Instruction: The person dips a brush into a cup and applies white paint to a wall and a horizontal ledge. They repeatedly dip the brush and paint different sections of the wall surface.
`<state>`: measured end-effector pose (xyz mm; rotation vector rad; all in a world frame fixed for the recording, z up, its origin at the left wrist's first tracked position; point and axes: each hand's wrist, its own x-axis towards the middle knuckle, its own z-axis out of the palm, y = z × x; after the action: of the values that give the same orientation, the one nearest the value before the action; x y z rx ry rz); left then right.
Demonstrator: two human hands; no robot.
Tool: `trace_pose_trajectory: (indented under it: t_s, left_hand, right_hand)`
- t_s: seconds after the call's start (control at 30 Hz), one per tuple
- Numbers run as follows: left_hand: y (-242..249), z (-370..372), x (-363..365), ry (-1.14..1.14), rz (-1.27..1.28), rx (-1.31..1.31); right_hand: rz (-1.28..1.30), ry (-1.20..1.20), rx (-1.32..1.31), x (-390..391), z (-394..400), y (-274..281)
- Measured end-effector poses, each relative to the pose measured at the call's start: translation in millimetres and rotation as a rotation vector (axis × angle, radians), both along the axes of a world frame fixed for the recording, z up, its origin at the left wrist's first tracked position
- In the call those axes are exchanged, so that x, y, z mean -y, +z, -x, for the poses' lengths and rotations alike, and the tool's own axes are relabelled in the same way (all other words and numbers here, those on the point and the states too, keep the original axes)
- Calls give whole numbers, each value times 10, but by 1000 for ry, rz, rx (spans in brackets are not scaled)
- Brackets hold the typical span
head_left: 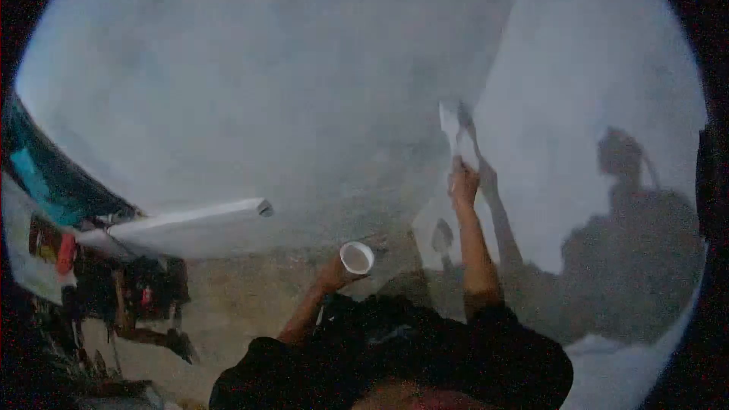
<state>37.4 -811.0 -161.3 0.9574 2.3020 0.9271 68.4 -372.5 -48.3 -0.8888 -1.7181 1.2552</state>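
Right grip [463, 182] is closed round the handle of a putty knife [450, 127], blade flat on the grey wall [250, 83]; handle itself hidden in the fist. Left grip [332, 273] holds a white cup [357, 257] low, near the body, fingers mostly behind it. Dim & blurry pic, cup contents unclear; white board [190, 225] juts in from left, its near end lost in clutter.
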Motion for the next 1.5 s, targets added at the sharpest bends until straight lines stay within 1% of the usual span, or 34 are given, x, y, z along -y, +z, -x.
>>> trace_pose_trajectory:
  t_s: [0.03, 0.1, 0.17, 0.2, 0.23, 0.3, 0.33, 0.4, 0.43, 0.5, 0.53, 0.57, 0.6, 0.63, 0.67, 0.7, 0.73, 0.77, 0.8, 0.83, 0.87, 0.9, 0.93, 0.97, 1.03, 1.07, 1.1, 1.13, 1.17, 1.23, 1.27, 1.33, 1.43, 1.5]
  left_hand:
    - [14, -33, 20, 33, -27, 27]
    - [137, -98, 83, 101, -57, 34]
    - [230, -194, 165, 169, -56, 33]
    - [320, -209, 185, 211, -40, 39]
    - [333, -175, -46, 251, -9, 57]
    - [511, -190, 175, 332, 140, 21]
    - [583, -162, 213, 378, 255, -35]
    - [858, -259, 381, 409, -51, -73]
    - [907, -266, 412, 411, -50, -62]
    - [968, -245, 506, 480, 191, -191]
    - [1022, -169, 569, 480, 192, -181]
    - [1058, -199, 639, 466, 110, -163]
    - [1121, -184, 772, 450, 28, -142]
    - [1192, -185, 842, 406, -42, -122]
    - [1233, -255, 937, 404, -37, -108]
    - [1117, -280, 924, 386, -30, -212]
    - [1086, -309, 781, 360, -20, -315]
    - [890, -337, 866, 337, -8, -292]
    - [577, -287, 891, 318, -148, -232]
    - [393, -322, 910, 298, -286, -171]
    - [568, -454, 943, 281, -280, -159]
    - [969, -665, 951, 318, -256, -175]
    - [1158, -829, 1101, 362, -238, -194]
    - [1086, -847, 1237, 360, -237, -182]
    - [1064, -941, 1373, 321, -380, -215]
    - [1062, -1052, 1463, 321, -380, -215]
    - [1294, -1157, 1487, 352, -423, -272]
    - [1399, -1236, 1523, 385, -465, -330]
    - [1385, -1297, 1569, 384, -459, -332]
    - [1404, -1280, 1544, 393, -365, -396]
    - [1343, -1296, 1580, 394, -368, -401]
    - [1348, -1333, 1649, 360, -464, -287]
    - [1290, -1354, 1689, 336, -474, -383]
    - [1273, -1389, 1731, 354, -469, -354]
  right_hand:
    - [22, -8, 37, 89, -38, -293]
    - [39, -51, 100, 419, -80, -451]
    - [208, 84, 206, 823, -436, -266]
    - [230, 116, 246, 838, -543, -504]
    - [230, 212, 271, 562, -584, -661]
    - [202, 484, 260, 786, -892, -347]
    - [203, 572, 277, 901, -1032, -119]
    - [207, 670, 341, 1175, -1320, 431]
    - [204, 702, 374, 1313, -1442, 699]
    - [191, 764, 432, 1593, -1543, 1143]
    - [123, 809, 563, 1736, -1492, 1348]
    - [54, 852, 693, 1889, -1535, 1515]
    - [58, 851, 701, 2105, -1517, 1719]
    - [-27, 934, 817, 2264, -1515, 1889]
    - [-112, 1018, 935, 2437, -1506, 1959]
    - [-94, 1022, 948, 2491, -1432, 1792]
    - [-168, 1060, 851, 2401, -1388, 1753]
    - [-233, 1083, 758, 2539, -1415, 1719]
    - [-211, 1069, 767, 2633, -1380, 1840]
    - [-285, 1114, 867, 2772, -1349, 1994]
    - [-363, 1160, 968, 2968, -1312, 2062]
    - [-437, 1166, 1029, 3136, -1324, 2053]
    - [-522, 1174, 1090, 3423, -1351, 1980]
    - [-515, 1175, 1101, 3646, -1337, 1938]
    - [-671, 1149, 910, 3932, -1446, 1883]
    - [-672, 1149, 910, 4058, -1500, 1854]
    - [-637, 1106, 911, 4140, -1520, 1836]
    - [-603, 1066, 911, 4194, -1558, 1841]
    - [-598, 1068, 907, 4211, -1619, 1877]
    - [-483, 1140, 901, 4137, -1649, 2105]
    - [-488, 1139, 898, 4144, -1706, 2133]
    - [-465, 1090, 905, 4201, -1790, 2110]
    - [-544, 1080, 859, 4281, -1814, 1929]
    - [-527, 1107, 873, 4301, -1780, 1925]
